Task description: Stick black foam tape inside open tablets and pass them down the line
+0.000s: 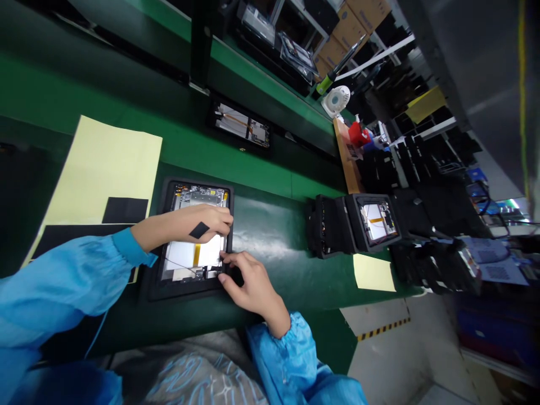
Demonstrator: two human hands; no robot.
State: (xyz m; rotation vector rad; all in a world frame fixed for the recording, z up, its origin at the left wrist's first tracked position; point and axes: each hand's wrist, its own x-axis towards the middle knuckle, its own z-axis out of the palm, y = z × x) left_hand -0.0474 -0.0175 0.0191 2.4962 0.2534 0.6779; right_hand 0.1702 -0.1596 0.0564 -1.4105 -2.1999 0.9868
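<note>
A bared tablet (181, 254) is framed by its black tray (169, 292) on the green worktop (270, 225), covered partly by the left hand (213, 221), grip hard to tell; its edge is met by the right hand (252, 284), thumb and forefinger spread. Boxes (348, 28) are stacked beyond.

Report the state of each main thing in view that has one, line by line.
Nearest rectangular black-framed device: open, inner parts exposed.
Rectangular black device behind it: open, inner parts exposed.
Black device at right: open.
Bare left hand: curled over the nearest device.
Bare right hand: thumb and forefinger apart.
Black diamond patch: on the left hand.
Large yellow sheet: partly covered by black pieces.
White fan: running or not, cannot tell.
</note>
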